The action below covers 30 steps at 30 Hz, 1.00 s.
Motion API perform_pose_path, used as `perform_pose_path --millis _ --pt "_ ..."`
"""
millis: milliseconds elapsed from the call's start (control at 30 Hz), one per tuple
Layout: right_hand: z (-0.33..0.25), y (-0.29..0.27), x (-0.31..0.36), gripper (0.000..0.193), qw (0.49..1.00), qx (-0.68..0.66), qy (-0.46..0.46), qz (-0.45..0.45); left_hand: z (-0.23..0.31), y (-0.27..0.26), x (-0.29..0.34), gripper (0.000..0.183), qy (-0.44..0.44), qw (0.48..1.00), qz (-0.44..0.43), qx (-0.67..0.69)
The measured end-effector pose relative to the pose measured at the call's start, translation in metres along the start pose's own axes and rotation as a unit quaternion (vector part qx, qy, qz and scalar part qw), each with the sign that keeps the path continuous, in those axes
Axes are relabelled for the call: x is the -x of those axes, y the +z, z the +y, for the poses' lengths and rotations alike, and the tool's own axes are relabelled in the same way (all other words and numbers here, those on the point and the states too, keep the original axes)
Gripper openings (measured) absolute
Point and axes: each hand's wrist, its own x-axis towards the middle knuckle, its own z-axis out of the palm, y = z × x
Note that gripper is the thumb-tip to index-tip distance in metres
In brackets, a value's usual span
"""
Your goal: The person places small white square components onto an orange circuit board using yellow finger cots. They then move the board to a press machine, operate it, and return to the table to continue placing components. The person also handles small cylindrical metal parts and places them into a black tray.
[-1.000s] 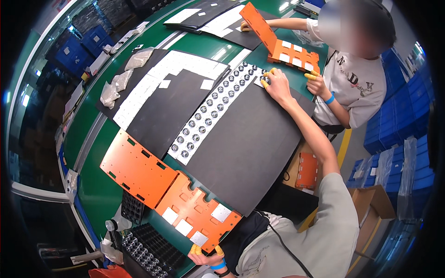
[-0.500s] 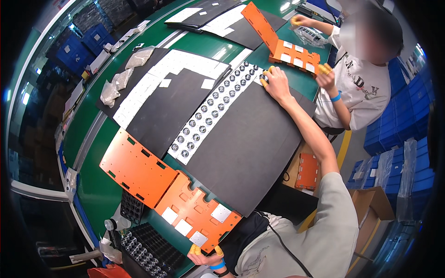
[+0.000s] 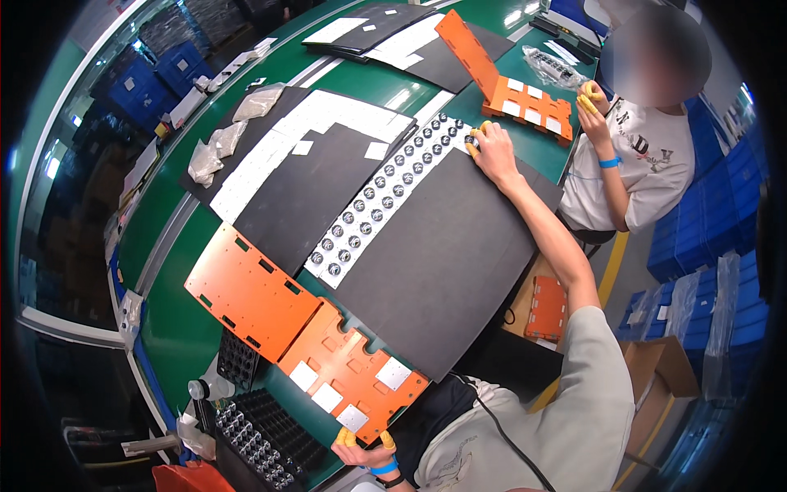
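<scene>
Right hand is bent over far end of white strip studded with round parts; grip cannot be told. Orange hinged fixture is touched at near edge by left hand, grip unclear. Strip is flanked by black sheets.

Green tabletop brightly lit, glare toward far end; rim dark, edges bent.

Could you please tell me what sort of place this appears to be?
It looks like a factory assembly area, judging by the long green worktable, the rows of small round parts beside an orange hinged tray, and the blue bins at the right.
</scene>
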Motion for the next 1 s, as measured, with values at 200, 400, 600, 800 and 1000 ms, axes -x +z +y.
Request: perform_pose_path --millis 200,400,600,800,1000 --pt "-0.093 -0.092 0.027 0.023 0.990 -0.124 -0.037 0.048 0.010 -0.006 -0.024 0.050 -0.008 0.996 -0.004 0.085" --pt "-0.224 -0.166 0.122 0.027 0.838 -0.433 -0.043 -0.328 0.034 -0.012 -0.052 0.023 -0.236 0.968 -0.061 0.051" --pt "-0.270 -0.177 0.162 0.035 0.807 -0.411 -0.047 -0.421 0.032 -0.019 -0.067 0.027 -0.280 0.951 -0.091 0.092" --pt "-0.268 -0.183 0.161 0.035 0.809 -0.372 -0.051 -0.453 0.024 -0.022 -0.054 0.019 -0.239 0.956 -0.104 0.131" --pt "-0.258 -0.170 0.159 0.035 0.727 -0.464 -0.033 -0.506 0.019 -0.023 -0.054 0.015 -0.254 0.922 -0.072 0.284"
